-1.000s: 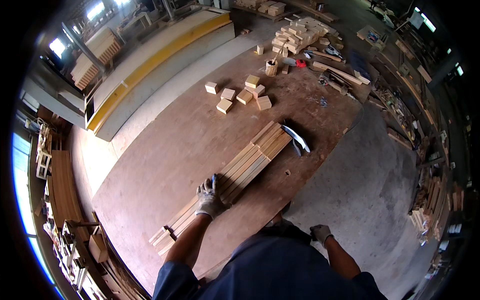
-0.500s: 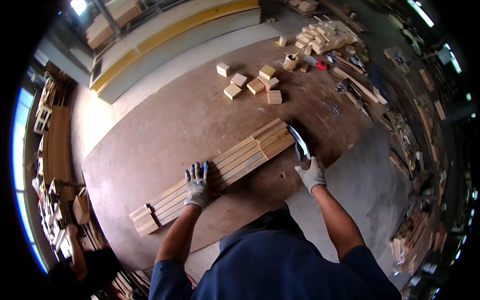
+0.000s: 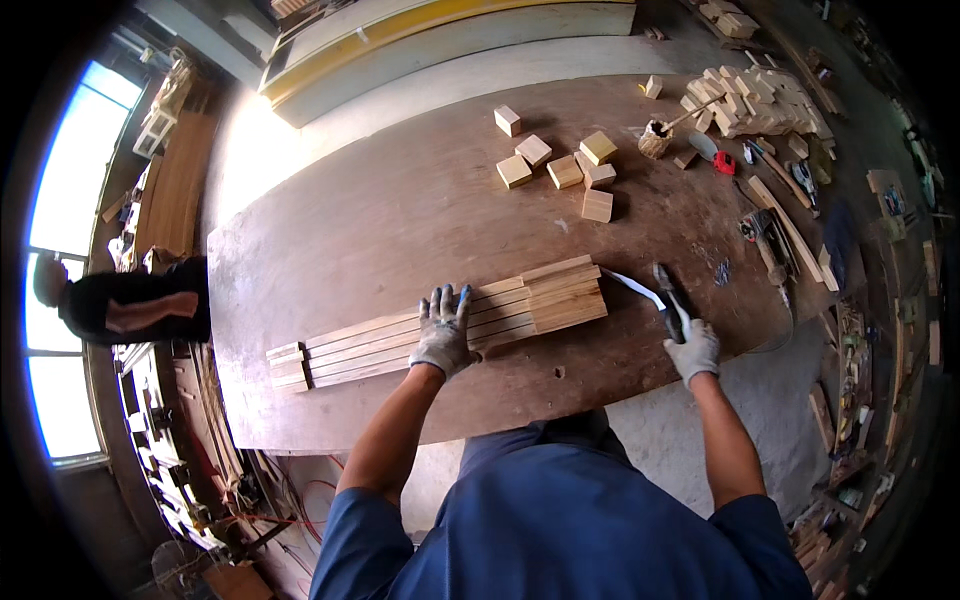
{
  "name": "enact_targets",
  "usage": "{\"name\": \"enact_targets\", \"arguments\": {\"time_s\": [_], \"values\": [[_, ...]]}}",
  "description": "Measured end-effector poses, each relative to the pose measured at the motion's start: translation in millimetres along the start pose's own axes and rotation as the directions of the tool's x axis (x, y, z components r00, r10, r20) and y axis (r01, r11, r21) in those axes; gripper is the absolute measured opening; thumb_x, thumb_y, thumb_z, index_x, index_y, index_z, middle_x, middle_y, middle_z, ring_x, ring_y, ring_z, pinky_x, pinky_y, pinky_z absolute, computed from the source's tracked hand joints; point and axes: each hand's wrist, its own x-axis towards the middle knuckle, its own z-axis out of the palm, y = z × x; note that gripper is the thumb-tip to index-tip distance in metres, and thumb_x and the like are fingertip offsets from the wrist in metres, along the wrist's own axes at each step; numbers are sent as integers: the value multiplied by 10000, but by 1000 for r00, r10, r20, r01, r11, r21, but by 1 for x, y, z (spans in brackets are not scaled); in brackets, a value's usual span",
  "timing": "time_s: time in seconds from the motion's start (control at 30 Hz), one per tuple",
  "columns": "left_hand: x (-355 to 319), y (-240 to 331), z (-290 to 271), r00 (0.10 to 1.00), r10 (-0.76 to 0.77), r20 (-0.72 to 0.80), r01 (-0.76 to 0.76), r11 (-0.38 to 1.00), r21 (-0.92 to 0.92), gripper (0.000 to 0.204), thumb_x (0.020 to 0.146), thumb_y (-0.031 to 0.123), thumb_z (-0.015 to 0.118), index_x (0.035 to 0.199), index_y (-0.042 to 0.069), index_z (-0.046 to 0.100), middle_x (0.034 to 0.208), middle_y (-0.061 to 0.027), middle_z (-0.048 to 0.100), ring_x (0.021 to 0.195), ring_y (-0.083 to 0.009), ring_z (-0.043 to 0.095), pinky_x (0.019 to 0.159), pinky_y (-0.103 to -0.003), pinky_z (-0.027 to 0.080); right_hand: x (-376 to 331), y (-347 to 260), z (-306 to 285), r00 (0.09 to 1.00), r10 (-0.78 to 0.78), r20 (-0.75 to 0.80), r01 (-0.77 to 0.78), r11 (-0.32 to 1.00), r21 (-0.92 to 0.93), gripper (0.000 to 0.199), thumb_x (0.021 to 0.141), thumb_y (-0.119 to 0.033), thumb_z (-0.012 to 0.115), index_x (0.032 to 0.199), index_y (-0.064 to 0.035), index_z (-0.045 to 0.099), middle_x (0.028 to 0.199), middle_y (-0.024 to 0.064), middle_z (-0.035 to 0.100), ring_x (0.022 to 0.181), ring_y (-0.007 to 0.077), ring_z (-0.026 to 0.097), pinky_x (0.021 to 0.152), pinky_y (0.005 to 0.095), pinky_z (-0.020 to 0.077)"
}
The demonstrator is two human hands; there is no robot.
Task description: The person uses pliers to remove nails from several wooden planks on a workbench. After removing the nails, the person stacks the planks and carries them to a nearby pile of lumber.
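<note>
At the far left of the frame another person [image 3: 130,305] in dark clothing stands beside the bright window [image 3: 60,280]. Right of that figure begins the wide brown tabletop [image 3: 380,230], which fills the middle of the frame. A row of long pale wooden slats [image 3: 440,322] lies side by side across its lower middle, running from lower left up toward the centre right, with short offcuts at the left end. The left hand [image 3: 443,330], in a grey work glove, lies flat and open on the slats near their middle, fingers spread and pressing down. Above it, in the upper centre, a loose cluster of small wooden blocks [image 3: 560,165] sits well apart from the slats. Just right of the slats' thicker end, the right hand [image 3: 692,348], also gloved, is closed around the dark handle of a hand saw [image 3: 655,295]; its pale blade points left toward the slat ends. At the upper right a pile of stacked blocks [image 3: 760,105] and scattered hand tools [image 3: 770,230] crowd the edge of the tabletop.
</note>
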Motion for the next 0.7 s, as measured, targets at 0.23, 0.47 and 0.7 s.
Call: {"name": "enact_targets", "arguments": {"time_s": [0.23,0.47,0.7], "values": [[17,19,-11,998,55,31,-59,988,144,1295,626,441,914,1636,101,180,1477,-248,421,1382,-408,399,1187,-550,274,35,-29,-58,939,-288,-190,320,932,171,462,856,-141,698,1287,-53,557,1224,233,602,1137,439,584,975,513,479],[-15,40,33,950,178,-255,-214,969,-121,1234,573,405,914,1583,74,286,1387,-223,433,1305,-424,408,1133,-569,289,29,-137,-23,958,-262,116,199,901,385,519,920,-271,713,1346,-9,577,1304,251,618,1242,392,580,1062,466,456],[0,56,63,948,133,-288,-172,979,-113,1066,760,502,780,1602,83,277,1577,-324,311,1484,-517,276,1213,-650,189,27,-120,18,981,-163,109,128,953,276,671,901,-261,741,1424,75,489,1448,280,527,1367,412,488,1176,443,370]]}}
